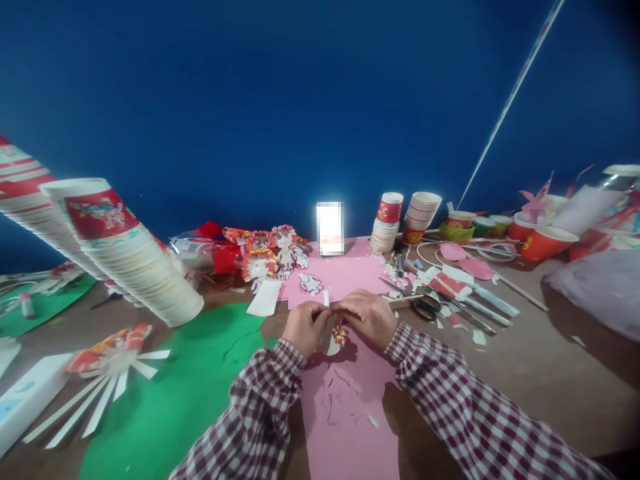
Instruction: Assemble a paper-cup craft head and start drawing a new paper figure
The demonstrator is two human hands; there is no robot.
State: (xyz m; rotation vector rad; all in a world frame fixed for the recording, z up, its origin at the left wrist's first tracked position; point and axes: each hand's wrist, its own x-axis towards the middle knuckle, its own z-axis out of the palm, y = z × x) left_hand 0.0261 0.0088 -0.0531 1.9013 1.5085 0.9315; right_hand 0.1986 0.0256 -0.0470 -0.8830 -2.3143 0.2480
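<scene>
Green paper (175, 380) lies on the brown counter (540, 373) left of the pink paper (350, 433); a blue wall (280, 100) rises behind it. Far left of the pink paper, a leaning cup stack (25, 177) is cut off; at its far end a bright rectangle (330, 229) is pixelated; far right, a translucent bag (600, 287) leaves view. Over the pink paper, the left hand (306, 328) and right hand (367, 317) pinch a small paper piece (340, 335), which hangs just below and between both grips; fingers hide the exact contact.
</scene>
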